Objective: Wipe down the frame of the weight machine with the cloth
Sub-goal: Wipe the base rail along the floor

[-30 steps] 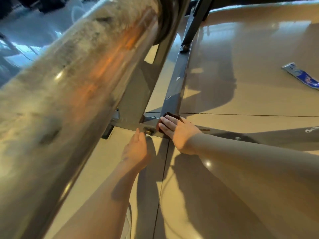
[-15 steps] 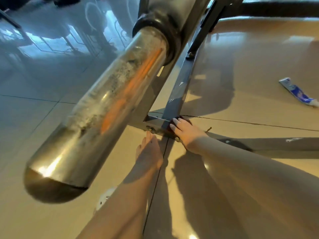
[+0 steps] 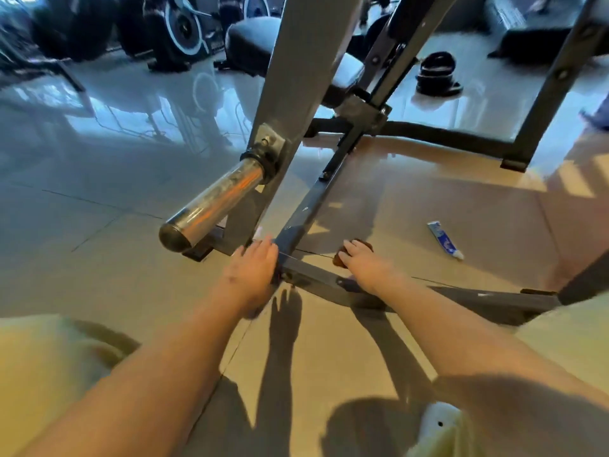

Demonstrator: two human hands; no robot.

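The left hand (image 3: 252,270) braces, fingers spread, on the grey steel machine frame (image 3: 309,206). At three o'clock, the right hand (image 3: 361,260) presses a dark brown cloth (image 3: 339,258) down beside the frame, fingers covering it.

1. Cloth (image 3: 339,258): mostly covered by the right hand (image 3: 361,263); only dark brown edges show at the hand's 9 and 1 o'clock. Its shape and folds cannot be told.
2. Left hand (image 3: 252,270): fingertips blurred where they meet the frame (image 3: 316,280); grip or flat rest cannot be told.
3. Frame: the bar passes under the right wrist, and that stretch is hidden. The upright post (image 3: 296,77) is cut by the top edge.
4. Tube (image 3: 445,240) at 3 o'clock of the right hand: print too small to read.
5. Background equipment (image 3: 178,28) at 11 o'clock: blurred, partly cropped.
6. White object (image 3: 440,423) at 5 o'clock: cut off, unidentifiable.
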